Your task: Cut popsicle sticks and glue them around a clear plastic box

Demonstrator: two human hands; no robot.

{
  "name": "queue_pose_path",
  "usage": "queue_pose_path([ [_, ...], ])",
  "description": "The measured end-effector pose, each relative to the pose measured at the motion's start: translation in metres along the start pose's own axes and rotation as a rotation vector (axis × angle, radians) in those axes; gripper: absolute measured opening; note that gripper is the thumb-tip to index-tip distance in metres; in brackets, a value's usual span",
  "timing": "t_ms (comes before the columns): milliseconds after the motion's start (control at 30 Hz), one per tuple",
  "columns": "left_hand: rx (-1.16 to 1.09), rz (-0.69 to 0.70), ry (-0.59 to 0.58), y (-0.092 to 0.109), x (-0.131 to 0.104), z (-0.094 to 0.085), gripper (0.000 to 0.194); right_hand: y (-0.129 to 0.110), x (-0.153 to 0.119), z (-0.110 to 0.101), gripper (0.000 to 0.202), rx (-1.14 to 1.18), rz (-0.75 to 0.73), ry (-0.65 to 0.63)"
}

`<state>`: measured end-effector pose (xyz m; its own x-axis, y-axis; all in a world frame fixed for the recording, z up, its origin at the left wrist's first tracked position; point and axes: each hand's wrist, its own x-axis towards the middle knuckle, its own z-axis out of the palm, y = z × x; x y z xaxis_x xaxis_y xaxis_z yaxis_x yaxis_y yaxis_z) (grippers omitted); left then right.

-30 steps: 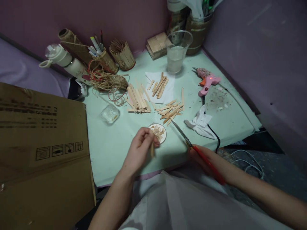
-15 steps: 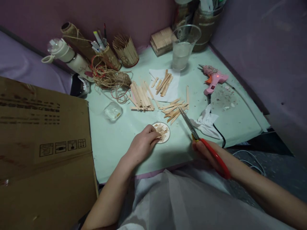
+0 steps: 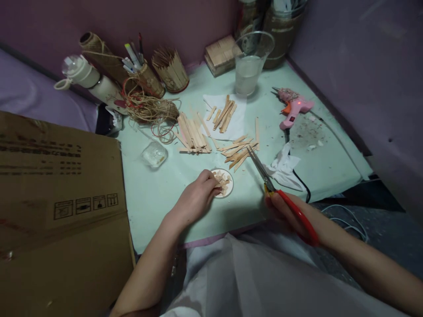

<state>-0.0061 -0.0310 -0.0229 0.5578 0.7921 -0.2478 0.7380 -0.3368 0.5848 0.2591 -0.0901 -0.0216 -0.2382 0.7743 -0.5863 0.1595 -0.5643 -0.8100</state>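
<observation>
My left hand (image 3: 201, 191) rests at the left edge of a small round white dish (image 3: 232, 185). Its fingers are pinched together over small wood pieces (image 3: 224, 179) in the dish; whether something is between the fingertips is hidden. My right hand (image 3: 280, 209) is wrapped round the red handles of a pair of scissors (image 3: 264, 174). The blades point up and away, nearly closed, their tips near a loose pile of cut wooden sticks (image 3: 239, 152). Left of that pile lies a bundle of craft sticks (image 3: 192, 132).
More sticks lie on a white paper (image 3: 240, 119). A clear cup of liquid (image 3: 248, 70) stands behind. At right are a pink glue gun (image 3: 295, 105) with its cord and a crumpled tissue (image 3: 284, 169). Twine (image 3: 152, 108), a bottle (image 3: 105, 90) and a cardboard box (image 3: 62, 176) are at left.
The view has shifted very slightly. Both hands keep nearly the same place, the left at the dish, the right holding the scissors.
</observation>
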Motion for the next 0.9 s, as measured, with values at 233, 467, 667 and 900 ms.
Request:
queue_pose_path([
  [233, 0.021, 0.012, 0.103, 0.025, 0.029, -0.010, 0.012, 0.006, -0.007, -0.008, 0.065, 0.002, 0.049, -0.018],
  [467, 0.378, -0.051, -0.099, 0.060, 0.075, 0.009, 0.025, 0.011, -0.014, -0.009, 0.059, 0.118, 0.013, -0.005],
  [667, 0.494, -0.156, -0.180, 0.075, 0.083, 0.019, 0.026, 0.001, -0.016, -0.008, 0.065, 0.087, 0.051, 0.070],
  [900, 0.448, -0.152, -0.146, 0.082, 0.085, 0.031, 0.026, 0.006, -0.013, -0.018, 0.062, 0.127, 0.003, -0.010],
])
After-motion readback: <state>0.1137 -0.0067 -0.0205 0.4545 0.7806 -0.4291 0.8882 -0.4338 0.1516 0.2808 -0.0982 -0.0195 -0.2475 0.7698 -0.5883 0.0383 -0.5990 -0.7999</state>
